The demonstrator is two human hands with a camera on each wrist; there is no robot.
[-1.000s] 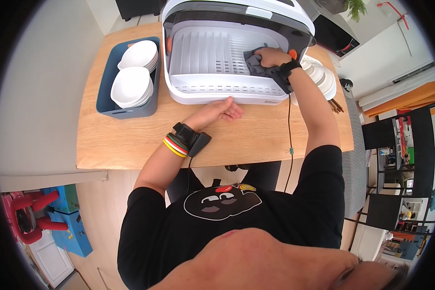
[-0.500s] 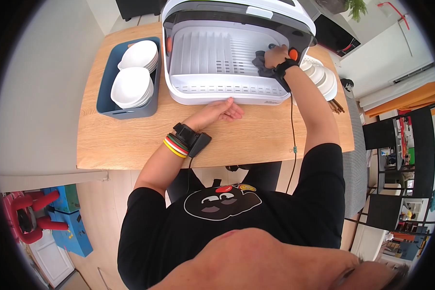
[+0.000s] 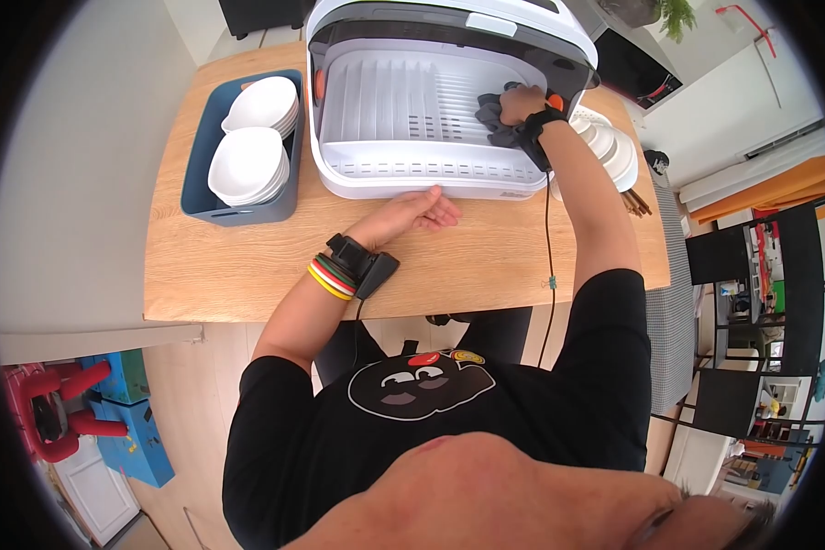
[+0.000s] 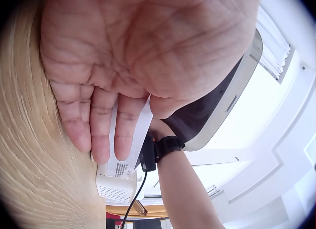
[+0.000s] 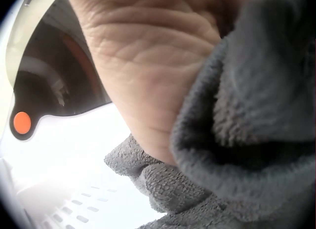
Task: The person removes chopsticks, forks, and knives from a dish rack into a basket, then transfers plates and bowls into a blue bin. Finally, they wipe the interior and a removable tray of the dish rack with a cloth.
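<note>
The right hand (image 3: 521, 104) grips a bunched dark grey cloth (image 3: 491, 112) inside the right part of a white dish rack box (image 3: 376, 158) with a raised dark see-through lid (image 3: 412, 33). In the right wrist view the cloth (image 5: 173, 187) bulges in folds around the palm (image 5: 148, 66); the fingertips are hidden. On the table just in front of the box rests the left hand (image 3: 416, 213), its fingers loosely bent and holding nothing. The left wrist view shows that palm (image 4: 143, 46) and relaxed fingers beside the box's front.
At the left, a blue-grey bin (image 3: 247, 216) holds stacked white bowls (image 3: 247, 165). White dishes (image 3: 620, 154) and brown chopsticks (image 3: 636, 202) are right of the box. A black cable (image 3: 548, 247) hangs from the right wrist across the table (image 3: 449, 275).
The right hand has moved slightly rightward with the cloth since a second ago, and the cloth's folds have changed shape. The left hand stays in place.
</note>
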